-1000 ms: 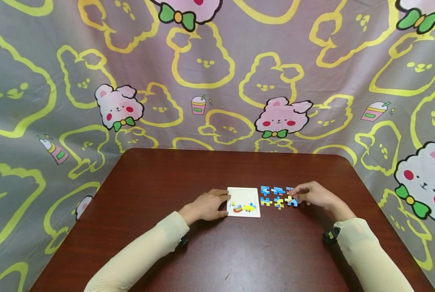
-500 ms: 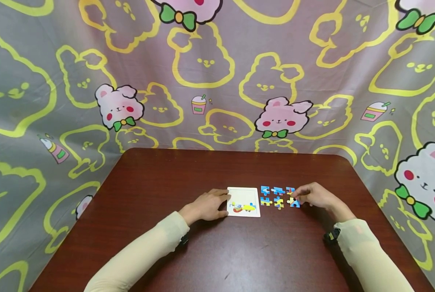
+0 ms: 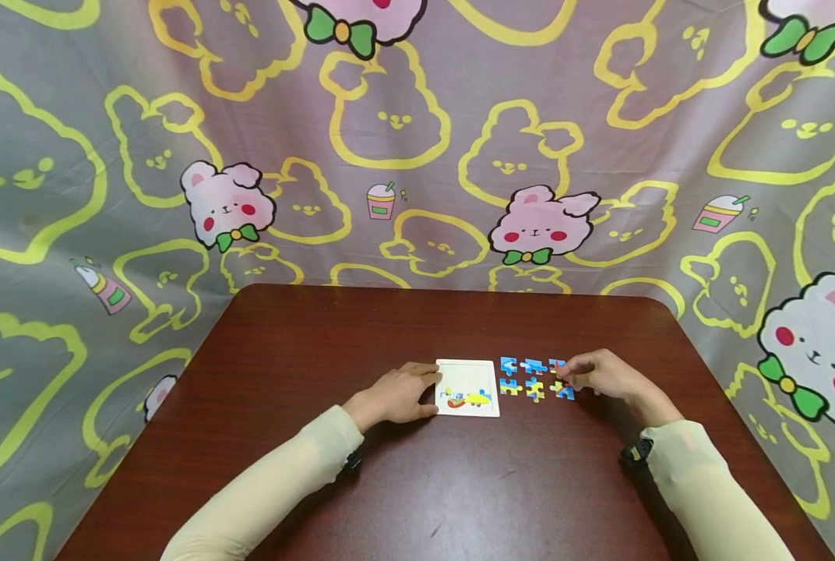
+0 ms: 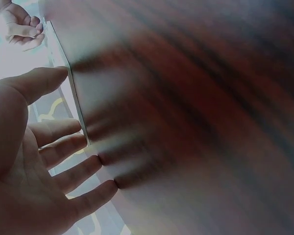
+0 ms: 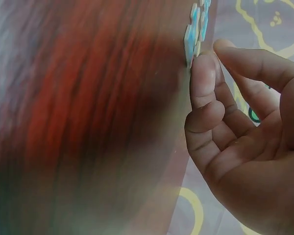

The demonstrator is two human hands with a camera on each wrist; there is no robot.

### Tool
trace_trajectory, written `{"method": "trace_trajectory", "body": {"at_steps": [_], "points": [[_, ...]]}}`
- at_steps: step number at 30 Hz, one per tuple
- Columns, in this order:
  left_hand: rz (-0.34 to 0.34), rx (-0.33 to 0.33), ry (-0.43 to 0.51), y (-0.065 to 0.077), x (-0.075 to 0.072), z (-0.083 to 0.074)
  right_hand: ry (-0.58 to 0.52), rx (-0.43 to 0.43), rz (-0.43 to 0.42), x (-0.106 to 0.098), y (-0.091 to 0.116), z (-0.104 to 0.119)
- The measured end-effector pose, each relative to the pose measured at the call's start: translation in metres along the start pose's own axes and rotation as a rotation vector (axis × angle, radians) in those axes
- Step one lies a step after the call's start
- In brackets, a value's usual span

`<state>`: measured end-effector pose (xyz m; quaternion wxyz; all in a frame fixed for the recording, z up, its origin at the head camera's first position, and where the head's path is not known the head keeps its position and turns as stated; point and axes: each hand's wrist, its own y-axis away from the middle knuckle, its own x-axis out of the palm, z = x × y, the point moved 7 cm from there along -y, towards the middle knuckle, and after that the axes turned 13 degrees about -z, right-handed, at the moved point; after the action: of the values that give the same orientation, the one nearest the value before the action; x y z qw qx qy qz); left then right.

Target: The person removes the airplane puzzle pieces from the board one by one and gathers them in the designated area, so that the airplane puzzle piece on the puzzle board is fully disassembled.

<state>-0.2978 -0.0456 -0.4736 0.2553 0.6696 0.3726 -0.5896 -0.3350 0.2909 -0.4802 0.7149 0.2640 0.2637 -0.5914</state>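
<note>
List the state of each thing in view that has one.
Puzzle tray: flat, picture along near part, far part bare.
Six loose puzzle pieces: flat, unjoined, two rows of three.
Left hand: fingers extended, touching tray's left edge.
Right hand: fingers bent at rightmost pieces; grip unclear.
Patterned cloth: hanging.

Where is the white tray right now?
In the head view, the white tray lies on the table between the left hand, touching its left edge, and the puzzle pieces to its right.

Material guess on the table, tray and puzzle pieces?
Table: probably wood or laminate, semi-gloss; red-brown grain, soft reflections.
Tray: wood or card, matte-looking; plain cream surface, can't tell which.
Puzzle pieces: likely card or thin wood; printed blue-yellow faces, pale edges.
</note>
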Motion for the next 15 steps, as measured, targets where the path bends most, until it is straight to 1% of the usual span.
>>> {"method": "trace_trajectory", "body": {"at_steps": [5, 9, 10, 15], "points": [[0.006, -0.011, -0.001, 0.0, 0.0, 0.0, -0.01, -0.019, 0.007, 0.003, 0.0, 0.01], [0.01, -0.013, -0.011, 0.0, 0.003, 0.002, -0.022, -0.02, 0.022, 0.009, 0.0, 0.015], [0.011, -0.013, -0.012, 0.0, 0.004, 0.002, -0.021, -0.031, 0.025, 0.01, -0.001, 0.017], [0.006, -0.008, -0.016, -0.001, 0.004, 0.002, -0.064, -0.025, 0.032, 0.018, -0.004, 0.022]]}}
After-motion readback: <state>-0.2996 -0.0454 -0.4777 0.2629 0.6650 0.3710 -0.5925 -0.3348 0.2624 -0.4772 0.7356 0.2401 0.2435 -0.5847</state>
